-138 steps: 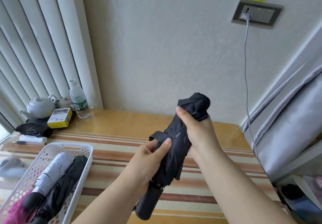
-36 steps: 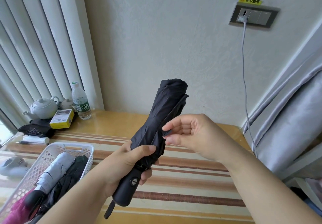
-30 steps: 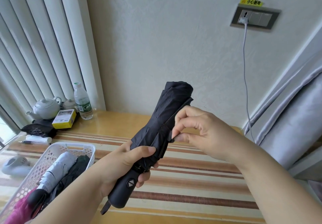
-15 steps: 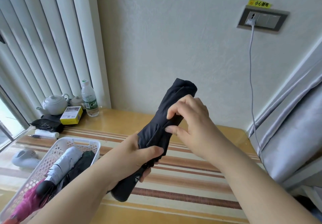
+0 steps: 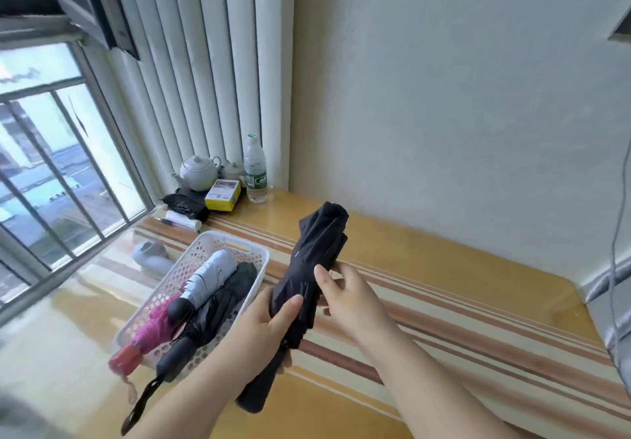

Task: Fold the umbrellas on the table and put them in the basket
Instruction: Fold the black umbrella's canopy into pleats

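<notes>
1. Your left hand (image 5: 264,327) grasps the black umbrella (image 5: 309,274) low on its folded canopy, thumb across the near face and fingers curled round the far side, just above the handle.
2. The umbrella is held in the air above the table (image 5: 444,267), tilted so its handle end points near and left and its tip end points far and right, past both hands.
3. Your right hand (image 5: 345,297) holds the canopy from the right, just above your left hand; its thumb presses the fabric, and the fingers curl round the far side.
4. The white basket (image 5: 246,247) sits on the table just left of the umbrella, apart from it. A white umbrella (image 5: 211,276), a dark green umbrella (image 5: 239,283), a pink umbrella (image 5: 150,331) and another black umbrella (image 5: 198,332) lie in it, their handles toward you.
5. The handle of the held umbrella is partly covered by your left palm, and your right fingertips are hidden behind the fabric, so you cannot tell what they pinch there.
6. Whether the closing strap is fastened cannot be made out.
7. The pink umbrella's handle is blurred and overhangs the basket's near rim; the picture's near-left corner is smeared.
</notes>
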The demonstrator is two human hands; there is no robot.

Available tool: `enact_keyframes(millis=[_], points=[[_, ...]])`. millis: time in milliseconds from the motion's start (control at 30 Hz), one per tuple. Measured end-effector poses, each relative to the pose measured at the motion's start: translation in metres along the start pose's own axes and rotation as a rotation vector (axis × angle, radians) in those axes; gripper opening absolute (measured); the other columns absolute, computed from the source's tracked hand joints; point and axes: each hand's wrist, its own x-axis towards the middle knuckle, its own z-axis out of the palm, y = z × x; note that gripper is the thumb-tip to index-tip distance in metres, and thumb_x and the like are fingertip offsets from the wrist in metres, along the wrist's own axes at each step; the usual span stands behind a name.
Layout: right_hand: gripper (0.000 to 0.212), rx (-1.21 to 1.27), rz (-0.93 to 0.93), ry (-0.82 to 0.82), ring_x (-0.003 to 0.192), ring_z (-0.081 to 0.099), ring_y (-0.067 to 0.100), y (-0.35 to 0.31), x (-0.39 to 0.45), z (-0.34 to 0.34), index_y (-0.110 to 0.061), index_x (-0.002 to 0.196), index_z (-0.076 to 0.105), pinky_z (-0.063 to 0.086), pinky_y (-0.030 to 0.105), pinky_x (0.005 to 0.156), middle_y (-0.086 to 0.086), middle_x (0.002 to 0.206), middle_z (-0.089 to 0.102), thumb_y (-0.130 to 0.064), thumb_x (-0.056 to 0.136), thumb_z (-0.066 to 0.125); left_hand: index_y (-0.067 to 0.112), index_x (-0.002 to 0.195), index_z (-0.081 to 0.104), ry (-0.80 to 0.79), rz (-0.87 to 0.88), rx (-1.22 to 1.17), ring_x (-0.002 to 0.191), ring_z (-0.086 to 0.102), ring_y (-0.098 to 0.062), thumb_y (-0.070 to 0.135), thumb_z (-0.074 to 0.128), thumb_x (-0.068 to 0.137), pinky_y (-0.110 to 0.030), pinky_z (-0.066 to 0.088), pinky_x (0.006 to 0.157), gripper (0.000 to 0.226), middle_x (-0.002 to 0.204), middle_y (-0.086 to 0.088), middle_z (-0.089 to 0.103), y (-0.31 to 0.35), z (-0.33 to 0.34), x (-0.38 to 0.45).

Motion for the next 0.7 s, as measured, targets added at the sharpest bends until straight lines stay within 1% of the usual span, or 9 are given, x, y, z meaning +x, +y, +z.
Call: enact_keyframes(millis=[33, 100, 167, 300, 433, 533, 567, 633, 700], points=[[0.051, -0.021, 0.016, -0.043, 0.11, 0.061, 0.015, 0.001, 0.002, 0.009, -0.03, 0.137, 0.042, 0.049, 0.037, 0.096, -0.008, 0.121, 0.062, -0.056, 0.094, 0.046, 0.029, 0.105, 0.052, 0.039, -0.019, 0.061, 0.052, 0.062, -0.02, 0.042, 0.052, 0.093, -0.032, 0.053, 0.052, 0.018, 0.072, -0.005, 0.068, -0.014, -0.011, 0.003], [0.049, -0.096, 0.023, -0.12, 0.113, 0.058, 0.013, 0.003, 0.004, 0.021, -0.031, 0.139, 0.039, 0.046, 0.032, 0.093, -0.009, 0.124, 0.061, -0.053, 0.095, 0.045, 0.031, 0.109, 0.048, 0.124, -0.021, 0.27, 0.057, 0.063, -0.009, 0.046, 0.055, 0.09, -0.025, 0.053, 0.055, 0.025, 0.076, 0.005, 0.066, -0.041, -0.036, 0.011], [0.042, -0.134, 0.014, -0.171, 0.108, 0.059, 0.01, 0.007, 0.006, 0.028, -0.031, 0.134, 0.043, 0.048, 0.033, 0.093, -0.011, 0.116, 0.062, -0.05, 0.096, 0.045, 0.031, 0.111, 0.045, 0.175, -0.057, 0.486, 0.064, 0.064, -0.005, 0.047, 0.055, 0.089, -0.021, 0.053, 0.058, 0.029, 0.08, 0.009, 0.065, -0.059, -0.062, 0.023], [0.027, -0.16, 0.011, -0.215, 0.099, 0.063, 0.006, 0.013, 0.007, 0.039, -0.032, 0.119, 0.054, 0.051, 0.034, 0.093, -0.012, 0.106, 0.064, -0.045, 0.096, 0.048, 0.018, 0.105, 0.049, 0.193, -0.163, 0.636, 0.065, 0.067, -0.017, 0.036, 0.051, 0.091, -0.036, 0.058, 0.064, 0.023, 0.079, -0.003, 0.068, -0.077, -0.088, 0.056], [0.009, -0.182, -0.005, -0.25, 0.09, 0.064, 0.005, 0.016, 0.005, 0.045, -0.039, 0.101, 0.056, 0.053, 0.028, 0.086, -0.011, 0.097, 0.068, -0.042, 0.096, 0.048, 0.015, 0.107, 0.047, 0.228, -0.179, 0.846, 0.081, 0.06, -0.021, 0.033, 0.051, 0.09, -0.033, 0.052, 0.07, 0.025, 0.094, -0.004, 0.064, -0.089, -0.086, 0.079], [0.007, -0.179, 0.004, -0.254, 0.089, 0.066, 0.005, 0.02, 0.005, 0.043, -0.041, 0.095, 0.056, 0.055, 0.033, 0.087, -0.01, 0.093, 0.07, -0.04, 0.096, 0.049, 0.017, 0.103, 0.044, 0.21, -0.175, 0.953, 0.089, 0.052, -0.026, 0.033, 0.053, 0.088, -0.033, 0.048, 0.068, 0.024, 0.098, -0.006, 0.055, -0.095, -0.078, 0.08], [0.007, -0.18, 0.006, -0.25, 0.088, 0.066, 0.005, 0.022, 0.005, 0.041, -0.041, 0.095, 0.056, 0.055, 0.034, 0.087, -0.01, 0.092, 0.07, -0.039, 0.096, 0.05, 0.017, 0.106, 0.043, 0.195, -0.176, 0.99, 0.093, 0.05, -0.027, 0.032, 0.053, 0.089, -0.032, 0.045, 0.066, 0.025, 0.102, -0.007, 0.051, -0.096, -0.073, 0.078], [0.007, -0.177, 0.004, -0.239, 0.086, 0.066, 0.004, 0.024, 0.005, 0.039, -0.04, 0.095, 0.057, 0.055, 0.035, 0.087, -0.009, 0.09, 0.071, -0.038, 0.096, 0.05, 0.015, 0.124, 0.038, 0.173, -0.182, 1.12, 0.105, 0.047, -0.027, 0.031, 0.052, 0.093, -0.03, 0.041, 0.064, 0.038, 0.118, -0.01, 0.045, -0.098, -0.061, 0.074], [0.007, -0.165, 0.006, -0.232, 0.083, 0.067, 0.001, 0.025, 0.006, 0.037, -0.039, 0.095, 0.058, 0.055, 0.035, 0.086, -0.007, 0.09, 0.072, -0.036, 0.096, 0.051, 0.013, 0.144, 0.021, 0.171, -0.188, 1.293, 0.114, 0.044, -0.026, 0.029, 0.049, 0.095, -0.029, 0.043, 0.068, 0.058, 0.128, -0.011, 0.039, -0.101, -0.05, 0.072]])
